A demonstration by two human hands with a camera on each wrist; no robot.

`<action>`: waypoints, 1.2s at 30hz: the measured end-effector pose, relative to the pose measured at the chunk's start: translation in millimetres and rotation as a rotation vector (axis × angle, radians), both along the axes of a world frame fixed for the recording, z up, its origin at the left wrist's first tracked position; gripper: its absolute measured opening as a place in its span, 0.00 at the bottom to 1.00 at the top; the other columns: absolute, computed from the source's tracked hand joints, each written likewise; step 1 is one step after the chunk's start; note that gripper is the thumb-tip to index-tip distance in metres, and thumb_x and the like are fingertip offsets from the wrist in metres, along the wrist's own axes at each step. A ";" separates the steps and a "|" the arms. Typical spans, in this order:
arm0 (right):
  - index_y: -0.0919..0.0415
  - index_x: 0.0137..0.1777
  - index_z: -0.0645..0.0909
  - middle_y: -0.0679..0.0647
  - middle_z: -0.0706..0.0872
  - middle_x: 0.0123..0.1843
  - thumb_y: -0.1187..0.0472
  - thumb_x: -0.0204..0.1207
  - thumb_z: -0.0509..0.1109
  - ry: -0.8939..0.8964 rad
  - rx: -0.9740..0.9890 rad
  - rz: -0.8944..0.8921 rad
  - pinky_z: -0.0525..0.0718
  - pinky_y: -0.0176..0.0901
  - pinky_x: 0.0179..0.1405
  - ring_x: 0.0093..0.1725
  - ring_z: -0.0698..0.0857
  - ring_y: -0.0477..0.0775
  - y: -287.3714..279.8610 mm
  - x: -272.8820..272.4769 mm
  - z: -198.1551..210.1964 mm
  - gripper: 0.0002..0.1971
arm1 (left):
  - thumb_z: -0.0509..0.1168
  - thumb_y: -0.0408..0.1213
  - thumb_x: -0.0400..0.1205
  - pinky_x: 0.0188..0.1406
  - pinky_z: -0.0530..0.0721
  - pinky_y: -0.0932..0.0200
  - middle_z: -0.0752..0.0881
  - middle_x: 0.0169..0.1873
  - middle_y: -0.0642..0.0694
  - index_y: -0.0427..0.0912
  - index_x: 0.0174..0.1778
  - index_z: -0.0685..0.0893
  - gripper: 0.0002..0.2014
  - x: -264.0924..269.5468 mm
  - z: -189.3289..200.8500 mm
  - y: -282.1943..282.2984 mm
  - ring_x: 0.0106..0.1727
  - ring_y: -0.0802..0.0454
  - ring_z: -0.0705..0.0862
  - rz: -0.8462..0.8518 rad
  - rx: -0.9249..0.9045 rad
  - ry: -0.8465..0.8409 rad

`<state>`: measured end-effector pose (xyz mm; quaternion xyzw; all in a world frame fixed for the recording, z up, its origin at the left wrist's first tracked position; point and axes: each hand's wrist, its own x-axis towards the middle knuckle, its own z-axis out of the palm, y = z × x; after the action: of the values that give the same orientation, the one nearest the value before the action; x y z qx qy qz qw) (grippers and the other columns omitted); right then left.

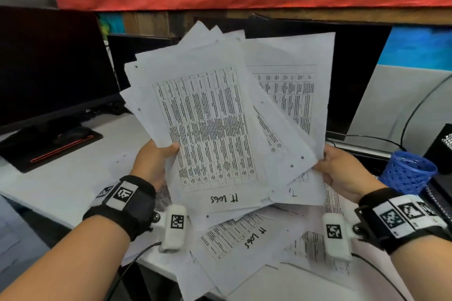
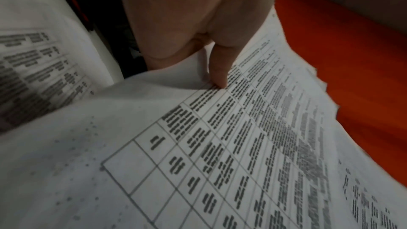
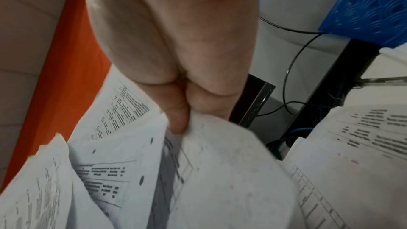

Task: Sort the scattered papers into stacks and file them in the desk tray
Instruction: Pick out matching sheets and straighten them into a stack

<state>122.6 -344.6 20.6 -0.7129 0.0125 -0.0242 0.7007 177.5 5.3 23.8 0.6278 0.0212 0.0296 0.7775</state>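
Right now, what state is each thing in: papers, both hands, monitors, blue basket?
Held papers: lifted off the desk, fanned out, edges uneven.
Loose papers: scattered flat on the desk.
Left hand: grips the held papers' left edge.
Right hand: grips their right edge.
Monitors: screens dark.
Blue basket: upright; contents hidden.

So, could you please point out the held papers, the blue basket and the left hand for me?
held papers (image 1: 215,129): head view, printed table on the top sheet.
blue basket (image 1: 407,173): head view, its lattice wall.
left hand (image 1: 151,161): head view, back of the hand.
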 end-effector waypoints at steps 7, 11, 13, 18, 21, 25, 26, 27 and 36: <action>0.58 0.64 0.82 0.58 0.89 0.61 0.54 0.54 0.86 -0.013 -0.038 0.183 0.88 0.49 0.54 0.60 0.88 0.58 -2.5 7.3 9.9 0.35 | 0.63 0.24 0.82 0.62 0.78 0.49 0.89 0.51 0.46 0.41 0.54 0.83 0.10 4.6 3.9 6.1 0.53 0.48 0.86 -0.010 0.019 -0.033; 0.61 0.65 0.80 0.62 0.87 0.63 0.49 0.40 0.91 0.050 0.054 0.183 0.88 0.51 0.55 0.61 0.87 0.61 -18.4 9.5 1.4 0.49 | 0.62 0.24 0.82 0.59 0.80 0.52 0.88 0.52 0.45 0.41 0.54 0.83 0.10 5.4 7.1 12.3 0.52 0.50 0.86 -0.008 0.014 -0.035; 0.61 0.66 0.80 0.63 0.87 0.63 0.48 0.43 0.90 0.073 0.017 0.180 0.86 0.54 0.60 0.62 0.86 0.63 -15.4 8.1 1.0 0.47 | 0.63 0.27 0.82 0.57 0.81 0.52 0.89 0.52 0.46 0.40 0.58 0.83 0.11 4.4 8.2 12.3 0.54 0.48 0.87 -0.013 0.019 -0.028; 0.56 0.61 0.84 0.63 0.90 0.56 0.69 0.79 0.67 0.037 -0.144 0.127 0.80 0.62 0.62 0.56 0.87 0.66 23.6 4.8 2.1 0.14 | 0.63 0.35 0.84 0.67 0.78 0.44 0.88 0.58 0.45 0.43 0.65 0.81 0.14 -1.5 10.0 -6.1 0.60 0.45 0.86 -0.059 0.047 -0.020; 0.58 0.59 0.85 0.60 0.92 0.50 0.71 0.79 0.65 0.011 -0.231 0.057 0.86 0.60 0.54 0.50 0.90 0.63 46.2 2.8 -0.2 0.13 | 0.63 0.35 0.84 0.68 0.77 0.44 0.86 0.61 0.47 0.44 0.70 0.78 0.17 -6.7 10.7 -19.4 0.61 0.47 0.85 -0.059 0.055 -0.057; 0.46 0.65 0.81 0.50 0.89 0.60 0.53 0.83 0.64 -0.061 -0.140 -0.030 0.85 0.48 0.53 0.59 0.88 0.53 50.5 -0.7 -1.0 0.13 | 0.62 0.32 0.85 0.55 0.82 0.62 0.86 0.55 0.56 0.48 0.68 0.77 0.16 -13.7 11.8 -27.3 0.53 0.63 0.84 0.034 0.113 -0.158; 0.43 0.69 0.78 0.47 0.87 0.64 0.44 0.82 0.63 -0.078 -0.089 -0.032 0.82 0.49 0.60 0.64 0.85 0.50 48.4 -2.1 0.0 0.17 | 0.61 0.32 0.85 0.46 0.81 0.71 0.85 0.51 0.61 0.50 0.66 0.77 0.15 -16.2 12.2 -28.0 0.49 0.69 0.82 0.055 0.126 -0.183; 0.41 0.72 0.74 0.43 0.84 0.67 0.38 0.79 0.62 -0.095 -0.066 -0.021 0.79 0.50 0.65 0.67 0.82 0.46 46.6 -4.1 2.6 0.23 | 0.61 0.31 0.85 0.38 0.78 0.77 0.84 0.47 0.64 0.52 0.65 0.76 0.15 -18.2 12.4 -28.3 0.46 0.72 0.81 0.068 0.138 -0.199; 0.49 0.75 0.67 0.42 0.84 0.64 0.54 0.75 0.73 -0.300 -0.079 -0.175 0.85 0.48 0.59 0.59 0.87 0.45 63.8 -1.1 36.6 0.29 | 0.62 0.30 0.84 0.59 0.77 0.64 0.86 0.58 0.59 0.52 0.69 0.77 0.19 -27.6 31.3 -39.1 0.60 0.63 0.83 -0.053 0.120 -0.255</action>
<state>121.5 -280.7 57.1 -0.7244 -0.0311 -0.1917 0.6614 149.9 -33.8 55.1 0.6648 -0.0960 0.0898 0.7353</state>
